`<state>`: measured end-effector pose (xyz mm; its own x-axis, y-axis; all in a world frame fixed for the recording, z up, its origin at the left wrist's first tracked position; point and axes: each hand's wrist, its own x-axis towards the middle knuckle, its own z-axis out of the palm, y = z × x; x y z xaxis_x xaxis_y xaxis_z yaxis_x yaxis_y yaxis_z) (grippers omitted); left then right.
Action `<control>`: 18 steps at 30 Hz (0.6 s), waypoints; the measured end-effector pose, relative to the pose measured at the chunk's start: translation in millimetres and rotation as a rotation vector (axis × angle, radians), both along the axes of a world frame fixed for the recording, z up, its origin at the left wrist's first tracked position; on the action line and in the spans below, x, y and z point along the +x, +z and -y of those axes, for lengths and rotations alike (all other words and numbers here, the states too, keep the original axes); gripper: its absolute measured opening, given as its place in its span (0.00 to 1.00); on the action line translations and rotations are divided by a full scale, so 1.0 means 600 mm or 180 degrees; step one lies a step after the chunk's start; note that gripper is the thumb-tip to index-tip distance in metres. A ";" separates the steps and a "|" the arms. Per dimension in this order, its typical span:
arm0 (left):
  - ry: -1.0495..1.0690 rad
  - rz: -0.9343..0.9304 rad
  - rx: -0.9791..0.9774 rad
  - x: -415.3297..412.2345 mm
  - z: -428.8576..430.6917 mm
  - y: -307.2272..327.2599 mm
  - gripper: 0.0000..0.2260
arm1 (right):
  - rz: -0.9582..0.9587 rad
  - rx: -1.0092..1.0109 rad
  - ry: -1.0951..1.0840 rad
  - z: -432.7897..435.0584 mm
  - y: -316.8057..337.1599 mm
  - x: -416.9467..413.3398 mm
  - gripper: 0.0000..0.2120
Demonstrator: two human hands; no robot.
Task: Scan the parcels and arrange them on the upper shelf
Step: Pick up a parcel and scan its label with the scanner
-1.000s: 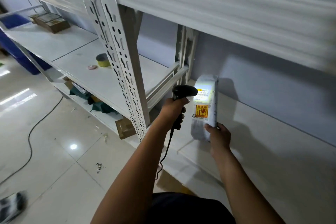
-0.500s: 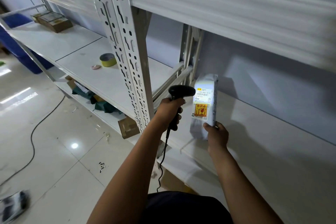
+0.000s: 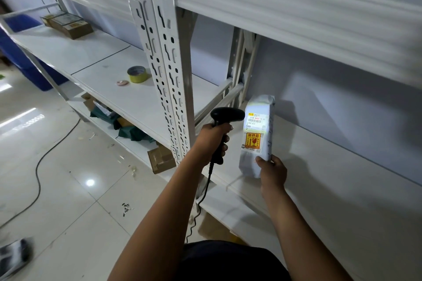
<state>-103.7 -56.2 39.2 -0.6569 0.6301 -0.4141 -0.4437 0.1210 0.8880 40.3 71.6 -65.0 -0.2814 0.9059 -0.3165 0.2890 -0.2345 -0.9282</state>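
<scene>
The right hand [image 3: 272, 170] is clamped on the lower end of a white parcel [image 3: 257, 134], standing it upright near the front left corner of the shelf [image 3: 342, 180] with its label turned toward the scanner [image 3: 225, 121], so the barcode faces the beam. The left hand [image 3: 211, 141] is wrapped tight round the scanner's grip, its head almost against the label, and a pale glow on the barcode suggests a scan in progress, though I can't tell whether the parcel's base rests on the shelf or hangs just above it.
</scene>
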 end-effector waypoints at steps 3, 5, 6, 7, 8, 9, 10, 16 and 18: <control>0.0037 -0.0009 0.0007 -0.001 0.001 0.001 0.04 | 0.0075 0.0020 -0.0058 -0.002 -0.004 0.002 0.14; 0.0029 -0.0006 -0.0005 -0.003 0.002 0.000 0.04 | 0.0194 0.0045 -0.0117 -0.004 -0.008 0.004 0.14; 0.0006 0.0000 -0.0020 -0.003 0.002 0.001 0.05 | 0.0249 0.0062 -0.0149 -0.004 -0.009 0.005 0.14; -0.0020 0.0012 -0.0032 -0.003 0.003 0.001 0.05 | 0.0298 0.0082 -0.0177 -0.004 -0.009 0.006 0.14; -0.0041 0.0027 -0.0038 -0.003 0.003 0.000 0.04 | 0.0336 0.0101 -0.0201 -0.004 -0.009 0.008 0.14; -0.0059 0.0038 -0.0042 -0.003 0.003 0.000 0.04 | 0.0370 0.0116 -0.0231 -0.005 -0.010 0.009 0.14; -0.0072 0.0046 -0.0046 -0.002 0.004 0.000 0.03 | 0.0392 0.0120 -0.0271 -0.005 -0.010 0.009 0.13; -0.0076 0.0116 -0.0095 -0.003 0.004 -0.003 0.03 | 0.0420 0.0090 -0.0384 -0.004 -0.011 0.008 0.13; -0.0071 0.0117 -0.0111 -0.004 0.005 -0.005 0.03 | 0.0385 0.0093 -0.0383 -0.005 -0.012 0.008 0.13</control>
